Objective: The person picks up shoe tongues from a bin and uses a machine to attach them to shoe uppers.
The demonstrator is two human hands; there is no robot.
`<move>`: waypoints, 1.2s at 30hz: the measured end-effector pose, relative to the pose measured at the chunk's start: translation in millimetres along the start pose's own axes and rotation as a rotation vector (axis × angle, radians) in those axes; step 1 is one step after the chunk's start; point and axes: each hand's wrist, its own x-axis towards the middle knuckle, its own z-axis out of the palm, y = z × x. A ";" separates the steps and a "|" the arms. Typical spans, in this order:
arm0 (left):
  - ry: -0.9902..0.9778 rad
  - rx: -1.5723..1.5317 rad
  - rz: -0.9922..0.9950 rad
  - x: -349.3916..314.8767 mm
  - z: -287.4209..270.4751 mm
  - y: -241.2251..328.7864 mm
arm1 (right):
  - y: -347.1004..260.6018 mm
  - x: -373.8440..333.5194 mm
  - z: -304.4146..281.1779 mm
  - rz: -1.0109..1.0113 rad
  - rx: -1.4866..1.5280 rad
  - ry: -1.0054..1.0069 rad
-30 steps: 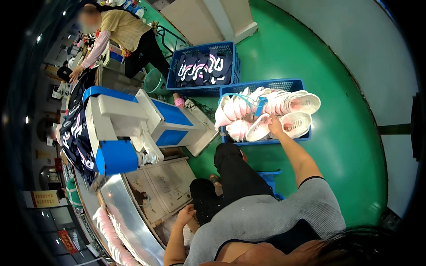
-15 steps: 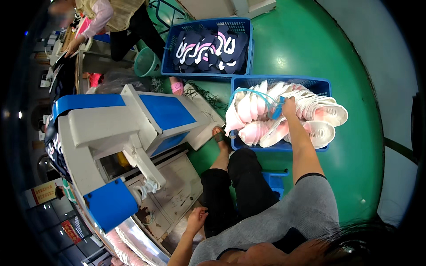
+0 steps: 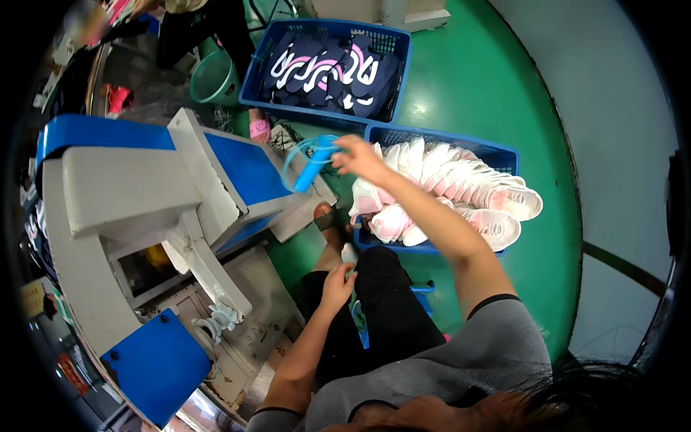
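Note:
My right hand [image 3: 358, 157] is stretched out left of the shoe crate, fingers round one end of a blue tube-shaped piece [image 3: 310, 171] with a loop of light-blue cord [image 3: 289, 163] hanging from it. Motion blurs this grip a little. Below it stands a blue crate [image 3: 512, 160] filled with white and pink shoe uppers [image 3: 443, 173], some shaped like whole shoes. My left hand [image 3: 337, 286] is over my thighs with its fingers curled together; whatever they hold, if anything, is hidden. Just beyond those fingers shows a small white thing [image 3: 349, 253].
A large grey and blue machine [image 3: 129, 191] fills the left side. Farther back, another blue crate [image 3: 252, 97] holds dark pieces with white and pink patterns [image 3: 327, 72]. A green bucket [image 3: 214, 78] and a person's dark-trousered leg [image 3: 229, 39] are behind the machine.
My right hand has moved left from above the white uppers, carrying the blue piece and its cord. My left hand has risen forward over my thighs. The view has shifted slightly.

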 end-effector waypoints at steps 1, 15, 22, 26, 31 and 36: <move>-0.022 -0.059 -0.114 9.3 19.0 -25.5 | 10.8 -5.3 20.2 -0.059 -0.140 -0.047; 0.091 -0.094 -0.483 123.0 126.0 -109.7 | 197.9 -211.7 -110.0 0.124 -1.310 0.341; 0.076 0.143 -0.369 135.4 125.3 -128.8 | 235.4 -184.2 -111.1 0.318 -1.238 0.378; 0.118 0.261 -0.306 154.1 112.6 -122.7 | 317.6 -225.7 -119.3 0.554 -0.704 0.833; 0.080 0.381 -0.200 200.4 81.0 -129.7 | 321.2 -209.5 -93.6 0.806 0.232 1.091; 0.006 0.622 -0.200 247.5 37.0 -116.4 | 317.2 -188.3 -63.2 0.864 0.329 1.067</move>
